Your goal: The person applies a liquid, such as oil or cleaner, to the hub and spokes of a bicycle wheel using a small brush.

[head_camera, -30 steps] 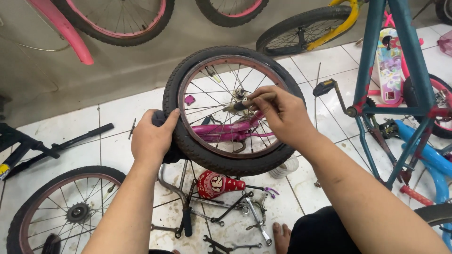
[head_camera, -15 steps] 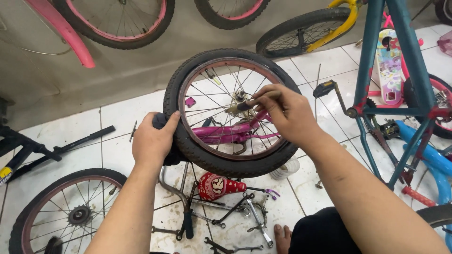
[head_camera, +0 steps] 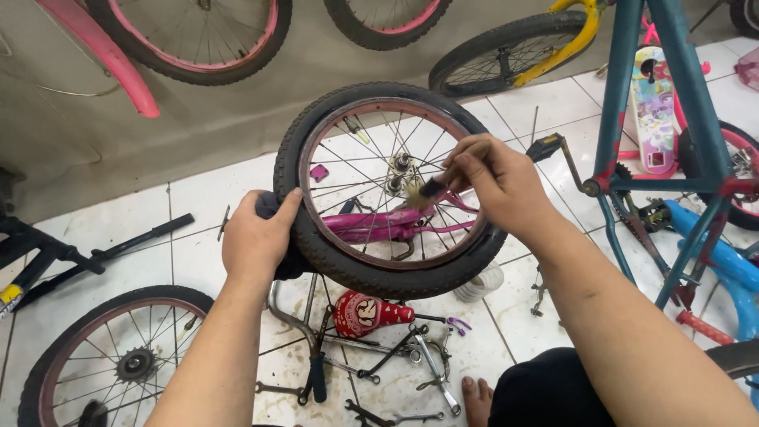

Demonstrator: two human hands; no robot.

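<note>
**A:** What sits at the centre of the scene?

**B:** A small bicycle wheel (head_camera: 391, 190) with a black tyre and a pinkish rim, held upright above a white tiled floor (head_camera: 142, 213). Everything else is placed relative to that wheel.

**A:** Where are the hands?

**B:** The left hand (head_camera: 257, 241) is clamped on the wheel's left edge, thumb on the tyre's near face, the fingers wrapped behind it, with a dark cloth (head_camera: 269, 207) bunched between the hand and the tyre. The right hand (head_camera: 498, 182) reaches in over the right side of the wheel, fingers pinched shut on a small brush (head_camera: 423, 192). Its pale bristles touch the hub (head_camera: 398, 174) at the middle of the spokes.

**A:** What lies behind the wheel?

**B:** Seen through the spokes, a pink bicycle frame (head_camera: 379, 225) lies on the floor.

**A:** And below the wheel?

**B:** Just beneath it, a red bicycle saddle (head_camera: 368, 314), with wrenches (head_camera: 395, 411) and other metal parts scattered nearby. A bare foot (head_camera: 478, 399) shows below and to the right.

**A:** To the sides?

**B:** Below and left of the wheel lies a second wheel (head_camera: 103, 364) with a sprocket. To the right stands a teal bicycle frame (head_camera: 696, 103). Above, near the wall, are more wheels and a yellow frame (head_camera: 565, 39).
</note>
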